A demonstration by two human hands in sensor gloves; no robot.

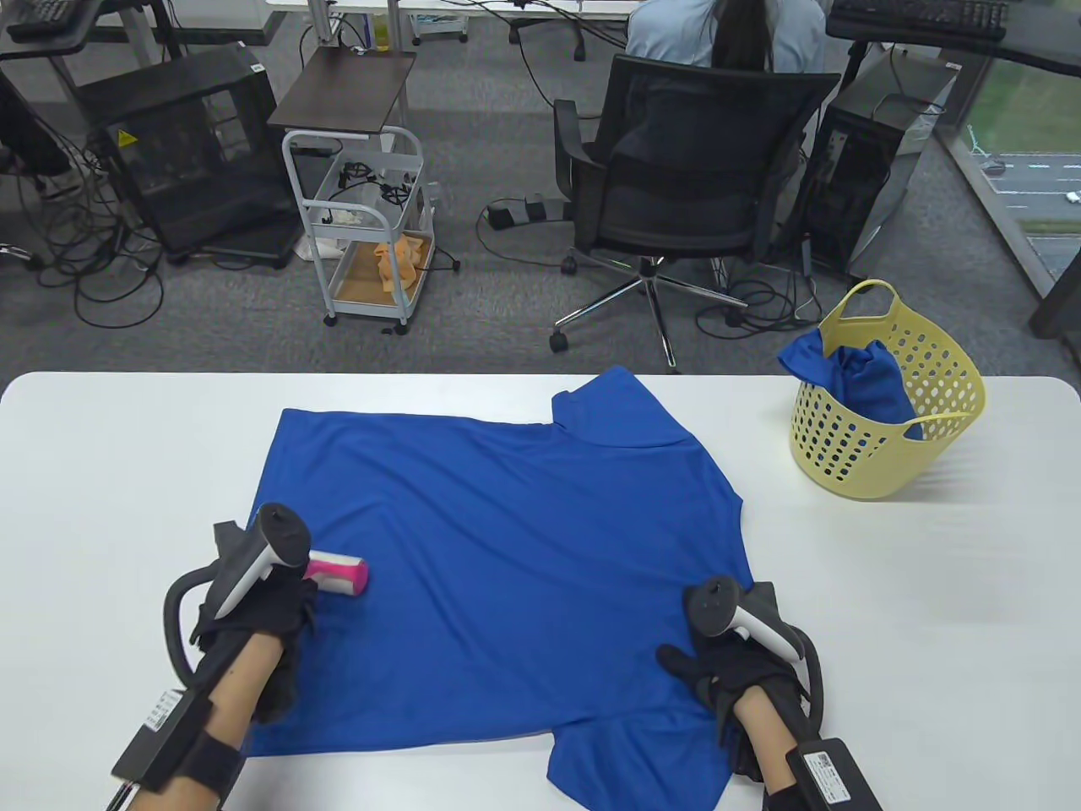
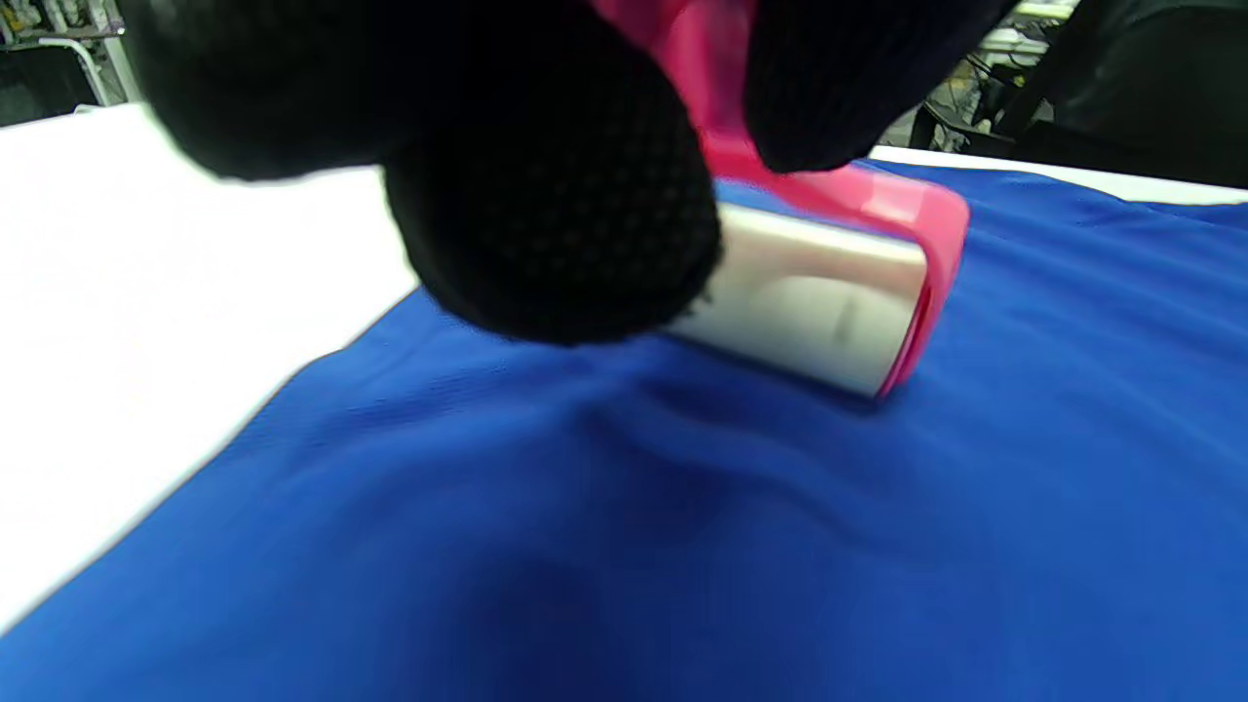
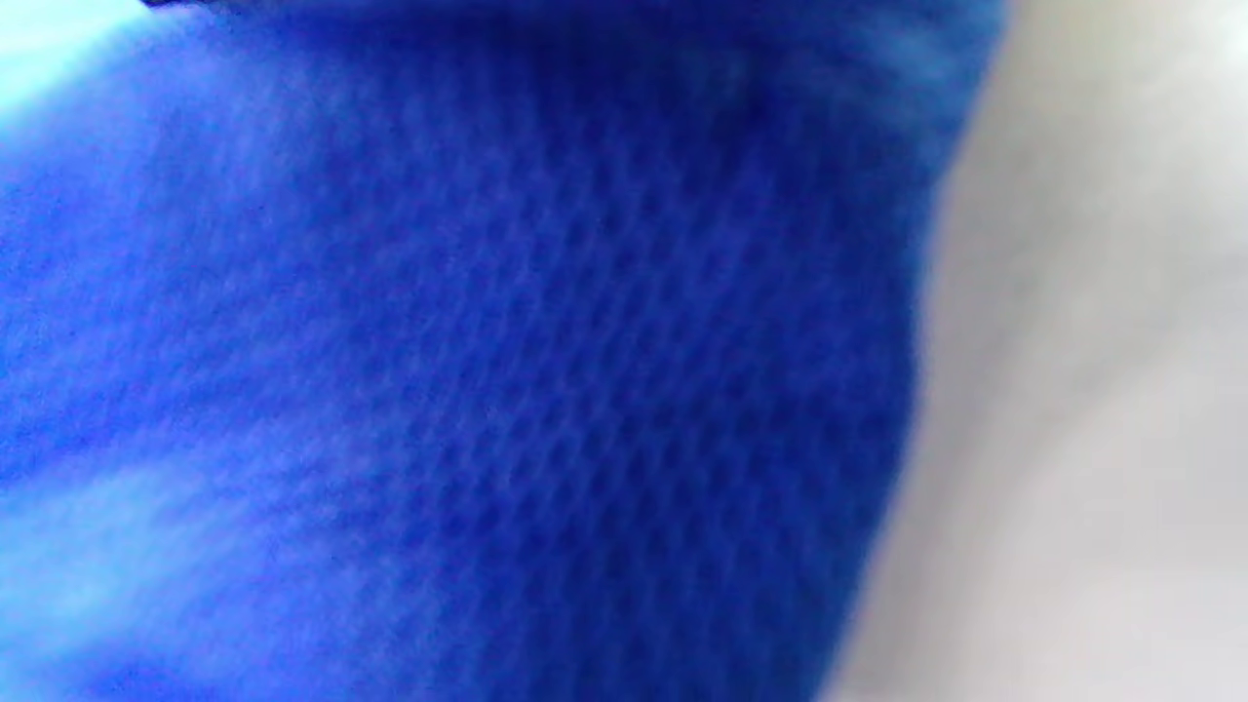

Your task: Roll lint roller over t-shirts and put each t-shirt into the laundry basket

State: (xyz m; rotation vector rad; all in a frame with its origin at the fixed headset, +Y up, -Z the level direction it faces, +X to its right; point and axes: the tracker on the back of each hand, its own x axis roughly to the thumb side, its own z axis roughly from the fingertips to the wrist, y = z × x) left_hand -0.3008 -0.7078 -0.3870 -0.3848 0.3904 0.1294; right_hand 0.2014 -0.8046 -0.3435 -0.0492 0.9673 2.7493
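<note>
A crumpled blue t-shirt [image 1: 870,380] is held in the yellow perforated plastic laundry basket [image 1: 887,460] on the white table [image 1: 929,608]. The pink-handled lint roller [image 1: 338,573], gripped by the left hand [image 1: 253,608], is laid on the flat blue t-shirt [image 1: 507,549], its long axis pointing right. The right hand [image 1: 726,676] is pressed flat on the shirt, fingers relaxed.

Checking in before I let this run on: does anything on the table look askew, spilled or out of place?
Only one small thing: in the yellow laundry basket, a blue t-shirt hangs partly over the far-left rim rather than fully inside. The t-shirt on the table lies flat under the lint roller.
</note>
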